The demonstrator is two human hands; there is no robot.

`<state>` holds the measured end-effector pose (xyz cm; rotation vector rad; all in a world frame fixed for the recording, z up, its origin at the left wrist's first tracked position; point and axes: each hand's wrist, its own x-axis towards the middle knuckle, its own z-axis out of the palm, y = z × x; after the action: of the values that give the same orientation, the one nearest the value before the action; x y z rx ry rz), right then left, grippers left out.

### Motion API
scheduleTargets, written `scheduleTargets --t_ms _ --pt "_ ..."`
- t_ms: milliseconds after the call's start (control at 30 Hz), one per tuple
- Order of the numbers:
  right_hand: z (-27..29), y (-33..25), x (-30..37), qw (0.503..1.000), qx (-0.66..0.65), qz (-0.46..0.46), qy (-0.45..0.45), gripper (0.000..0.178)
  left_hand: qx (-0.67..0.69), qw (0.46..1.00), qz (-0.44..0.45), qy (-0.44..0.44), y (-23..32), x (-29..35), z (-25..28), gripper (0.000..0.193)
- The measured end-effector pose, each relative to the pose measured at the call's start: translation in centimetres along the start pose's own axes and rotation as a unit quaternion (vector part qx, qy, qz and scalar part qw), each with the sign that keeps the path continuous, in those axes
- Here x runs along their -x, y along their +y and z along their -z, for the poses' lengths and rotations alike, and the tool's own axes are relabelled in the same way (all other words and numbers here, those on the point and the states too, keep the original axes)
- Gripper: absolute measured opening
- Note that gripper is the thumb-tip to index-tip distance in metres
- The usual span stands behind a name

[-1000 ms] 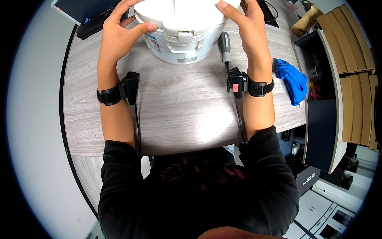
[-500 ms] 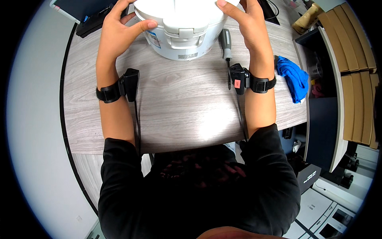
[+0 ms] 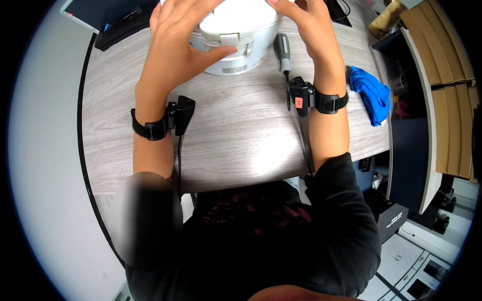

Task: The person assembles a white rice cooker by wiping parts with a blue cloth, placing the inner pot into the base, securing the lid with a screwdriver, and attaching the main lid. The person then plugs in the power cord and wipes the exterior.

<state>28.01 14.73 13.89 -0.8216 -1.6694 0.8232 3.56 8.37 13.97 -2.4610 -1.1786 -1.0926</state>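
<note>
A white rice cooker (image 3: 236, 40) stands at the far side of the grey wood-grain table (image 3: 236, 135), partly cut off by the top edge. My left hand (image 3: 175, 47) lies over its left side and lid, thumb pressed near the front latch. My right hand (image 3: 306, 30) grips its right upper side. Both wrists carry black straps with small black devices. A screwdriver (image 3: 284, 60) with a grey handle lies on the table just right of the cooker, under my right wrist.
A blue cloth (image 3: 371, 95) lies at the table's right edge. A dark flat device (image 3: 120, 25) sits at the far left corner. Cardboard pieces and a dark shelf unit (image 3: 442, 100) stand to the right. White boxes are on the floor at the lower right.
My left hand has slid further over the cooker's lid, and its thumb has come to the front latch. The view has shifted, so the cooker sits higher in the picture.
</note>
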Motion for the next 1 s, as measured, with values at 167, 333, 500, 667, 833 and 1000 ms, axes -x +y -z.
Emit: scheduleTargets --t_ms 167,333,500,667,833,1000 --pt "0.0 1.0 -0.1 1.0 -0.007 0.025 0.015 0.063 -0.023 0.998 -0.04 0.049 -1.1 0.6 -1.0 0.084" --pt "-0.3 0.2 0.1 0.999 -0.024 0.002 0.026 0.062 -0.023 0.997 -0.048 0.054 -1.6 0.9 -1.6 0.083" --pt "-0.4 0.6 0.0 0.999 -0.007 0.026 0.034 0.063 0.095 0.993 0.023 0.073 -2.2 0.9 -0.5 0.074" --pt "-0.6 1.2 -0.3 0.998 -0.055 0.005 0.033 0.073 0.32 0.897 0.258 0.162 -7.1 2.7 -3.8 0.079" --pt "-0.8 1.7 -0.4 0.996 -0.084 -0.007 0.036 0.081 0.381 0.881 0.238 0.148 -7.3 1.7 -4.7 0.075" --pt "-0.3 2.0 -0.4 0.997 -0.076 0.0 0.015 0.083 0.379 0.882 0.23 0.16 -6.7 1.0 -4.0 0.073"
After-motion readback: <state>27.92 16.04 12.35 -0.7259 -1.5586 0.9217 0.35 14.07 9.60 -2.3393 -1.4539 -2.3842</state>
